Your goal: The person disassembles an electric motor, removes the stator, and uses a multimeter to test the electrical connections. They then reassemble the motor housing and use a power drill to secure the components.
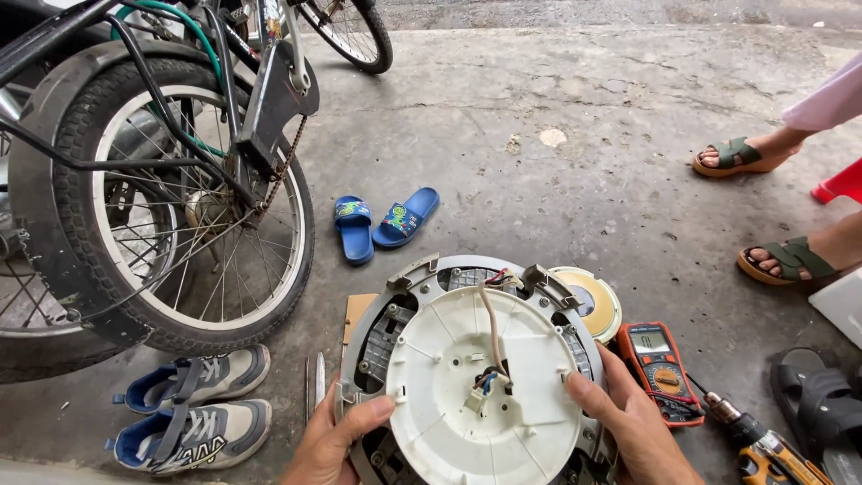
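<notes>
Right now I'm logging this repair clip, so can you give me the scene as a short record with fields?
Setting: concrete floor
Left hand: grips the left edge of the round appliance base
Right hand: grips its right edge
Wiring: loose wires over the white disc
Nearby: multimeter, drill, blue slippers, bicycle wheel, sneakers

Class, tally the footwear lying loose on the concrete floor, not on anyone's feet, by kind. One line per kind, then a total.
Blue slide sandals: 2
Grey-and-blue strap sneakers: 2
Black sandals at the right edge: 2, the nearer one mostly cut off
Total: 6
</notes>
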